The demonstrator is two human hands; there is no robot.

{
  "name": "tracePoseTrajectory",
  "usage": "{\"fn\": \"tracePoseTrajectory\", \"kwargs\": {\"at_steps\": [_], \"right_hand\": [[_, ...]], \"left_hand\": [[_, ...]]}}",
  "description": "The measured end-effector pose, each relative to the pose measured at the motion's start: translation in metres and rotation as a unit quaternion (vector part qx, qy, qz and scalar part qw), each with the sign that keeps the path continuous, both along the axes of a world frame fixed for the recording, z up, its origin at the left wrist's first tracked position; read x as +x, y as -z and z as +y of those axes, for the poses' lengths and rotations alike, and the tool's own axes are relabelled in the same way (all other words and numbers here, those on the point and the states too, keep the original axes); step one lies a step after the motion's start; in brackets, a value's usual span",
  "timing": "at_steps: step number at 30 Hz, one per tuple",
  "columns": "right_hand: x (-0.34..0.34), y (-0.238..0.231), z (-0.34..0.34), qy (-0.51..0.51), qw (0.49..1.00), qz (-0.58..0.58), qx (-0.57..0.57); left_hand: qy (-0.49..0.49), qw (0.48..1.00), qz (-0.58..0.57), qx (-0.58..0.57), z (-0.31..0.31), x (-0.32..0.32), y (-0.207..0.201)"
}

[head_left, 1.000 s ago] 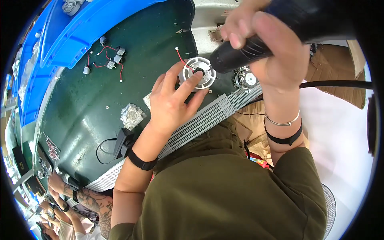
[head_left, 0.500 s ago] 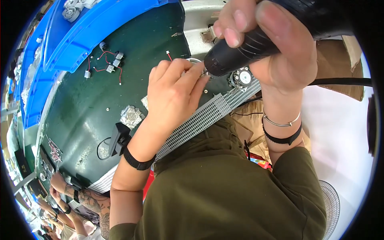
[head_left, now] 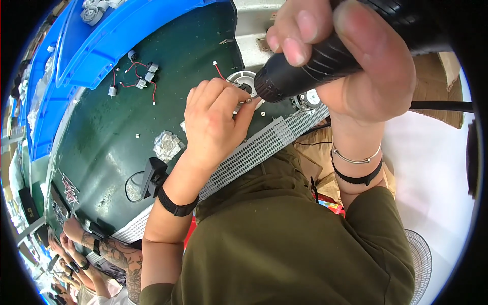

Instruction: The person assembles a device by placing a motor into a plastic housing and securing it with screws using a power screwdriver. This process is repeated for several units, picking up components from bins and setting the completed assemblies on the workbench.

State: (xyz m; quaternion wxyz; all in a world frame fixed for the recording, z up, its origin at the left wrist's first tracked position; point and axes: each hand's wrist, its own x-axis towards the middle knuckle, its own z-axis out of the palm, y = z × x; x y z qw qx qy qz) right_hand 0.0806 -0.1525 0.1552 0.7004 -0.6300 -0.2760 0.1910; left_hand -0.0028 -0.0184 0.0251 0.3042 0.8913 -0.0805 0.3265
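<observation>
My right hand (head_left: pixel 373 66) is wrapped around a black electric screwdriver (head_left: pixel 315 66), whose nose points down and left over the table. My left hand (head_left: pixel 213 114) is closed in a pinch right at the driver's tip, with a small metal screw (head_left: pixel 249 100) between thumb and forefinger. Under these fingers lies a round whitish housing (head_left: pixel 243 76), partly hidden by the hand. A red wire with a white plug (head_left: pixel 216 64) sticks out beside it. To the right, below the driver, sits another round metal assembly (head_left: pixel 306 100) with a white label.
Several small motors (head_left: pixel 149 76) with red wires lie on the dark green mat (head_left: pixel 112 132). Blue bins (head_left: pixel 127 35) stand at the far left. Near my left wrist are a clear plastic bag (head_left: pixel 166 145) and a black device (head_left: pixel 153 177). A co-worker's tattooed arm (head_left: pixel 114 252) reaches in at lower left.
The driver's nose has shifted slightly down and left, and my right hand has come a little nearer. My left hand has drawn back slightly, uncovering more of the round housing.
</observation>
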Motion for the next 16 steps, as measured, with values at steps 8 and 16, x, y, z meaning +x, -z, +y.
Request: {"fn": "tracePoseTrajectory", "kwargs": {"at_steps": [8,16], "right_hand": [[-0.008,0.013,-0.001,0.05,0.998,0.012,0.03],[-0.01,0.011,0.002,0.053,0.998,0.026,0.02]], "left_hand": [[0.005,0.999,0.032,-0.001,-0.003,-0.001,-0.007],[-0.009,0.999,0.05,0.009,-0.004,-0.001,-0.005]]}}
